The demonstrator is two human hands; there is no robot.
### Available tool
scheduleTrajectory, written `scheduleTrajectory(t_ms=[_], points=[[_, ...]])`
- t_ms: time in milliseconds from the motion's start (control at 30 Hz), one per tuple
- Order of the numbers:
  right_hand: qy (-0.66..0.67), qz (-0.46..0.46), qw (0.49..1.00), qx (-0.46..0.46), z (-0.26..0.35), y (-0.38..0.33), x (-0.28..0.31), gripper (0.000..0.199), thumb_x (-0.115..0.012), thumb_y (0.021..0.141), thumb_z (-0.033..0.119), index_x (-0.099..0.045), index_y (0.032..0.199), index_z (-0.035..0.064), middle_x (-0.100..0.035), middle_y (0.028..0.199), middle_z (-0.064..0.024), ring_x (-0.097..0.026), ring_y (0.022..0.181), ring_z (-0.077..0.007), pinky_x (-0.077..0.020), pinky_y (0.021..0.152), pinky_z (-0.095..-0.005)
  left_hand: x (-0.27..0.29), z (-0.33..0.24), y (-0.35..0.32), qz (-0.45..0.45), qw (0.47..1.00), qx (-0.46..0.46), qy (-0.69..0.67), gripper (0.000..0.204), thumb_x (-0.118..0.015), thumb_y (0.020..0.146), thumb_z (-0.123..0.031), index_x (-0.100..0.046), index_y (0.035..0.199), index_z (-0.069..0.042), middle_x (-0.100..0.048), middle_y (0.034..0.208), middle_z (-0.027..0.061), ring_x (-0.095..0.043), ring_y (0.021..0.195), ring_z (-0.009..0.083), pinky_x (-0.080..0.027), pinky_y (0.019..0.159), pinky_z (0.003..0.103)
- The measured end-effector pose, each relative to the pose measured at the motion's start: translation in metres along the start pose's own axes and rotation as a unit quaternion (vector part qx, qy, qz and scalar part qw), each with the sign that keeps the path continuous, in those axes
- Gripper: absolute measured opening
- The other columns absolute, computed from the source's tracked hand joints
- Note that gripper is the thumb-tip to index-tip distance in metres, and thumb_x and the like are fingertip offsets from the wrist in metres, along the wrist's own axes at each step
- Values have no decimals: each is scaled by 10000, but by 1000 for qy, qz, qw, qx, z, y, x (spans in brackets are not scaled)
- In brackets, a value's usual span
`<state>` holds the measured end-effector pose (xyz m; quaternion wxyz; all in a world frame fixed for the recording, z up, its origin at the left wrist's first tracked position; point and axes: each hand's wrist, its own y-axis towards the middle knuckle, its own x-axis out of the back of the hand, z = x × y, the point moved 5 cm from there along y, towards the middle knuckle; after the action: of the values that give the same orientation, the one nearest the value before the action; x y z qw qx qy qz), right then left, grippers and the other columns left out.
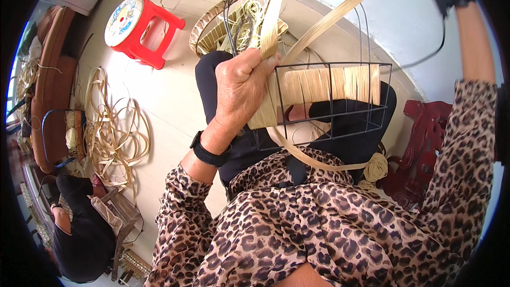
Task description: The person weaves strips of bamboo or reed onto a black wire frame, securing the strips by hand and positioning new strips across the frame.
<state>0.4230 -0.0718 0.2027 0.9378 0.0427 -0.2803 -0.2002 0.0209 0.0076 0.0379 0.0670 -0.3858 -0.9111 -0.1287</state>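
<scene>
Your black wire basket frame (331, 107) sits around 2 o'clock over your lap, long looped handle pointing toward 12, with flat straw-coloured strips (340, 84) wrapped side by side along the upper band and bare grid below. Your left hand (241, 82) is clenched round a strip at its 10 o'clock corner. Right hand's cut off near 1 o'clock, so can't tell what those fingers are doing.

Gripping flat tan fibre strip (271, 21) w/ L hand (241, 82) at corner of part-wrapped rect. blk wire basket frame (330, 85).
</scene>
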Motion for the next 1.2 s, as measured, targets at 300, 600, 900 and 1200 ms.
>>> scheduleTrajectory(t_ms=[300,600,900,1200], points=[[-150,516,843,35,10,-57,-300,498,-715,787,172,-547,1232,25,-626,812,-25,-594,736,-161,-488,641,-306,3,1,-2,-48,997,-37,-50,103,-665,836,-66,-654,911,4,-554,649,80,-479,565,103,-423,539,245],[-176,759,603,-172,-6,-83,-338,593,-728,783,158,-497,1329,135,-578,1243,-87,-558,1073,-237,-482,882,-351,4,-25,-15,10,999,26,-33,141,-615,892,-60,-673,984,29,-680,864,31,-595,801,71,-487,737,216],[-164,729,665,-10,-27,-100,-362,327,-651,830,261,-620,1069,40,-658,894,-86,-624,797,-204,-507,691,-328,7,-42,-23,-10,998,-52,19,102,-645,826,-13,-663,925,5,-631,774,79,-589,707,175,-464,651,267],[-451,35,892,-5,-13,1,-184,254,-630,788,257,-653,651,44,-622,605,-159,-575,501,-271,-475,514,-361,4,-44,-21,37,999,-26,15,119,-606,886,-45,-673,959,20,-674,841,34,-593,792,88,-472,735,220]])
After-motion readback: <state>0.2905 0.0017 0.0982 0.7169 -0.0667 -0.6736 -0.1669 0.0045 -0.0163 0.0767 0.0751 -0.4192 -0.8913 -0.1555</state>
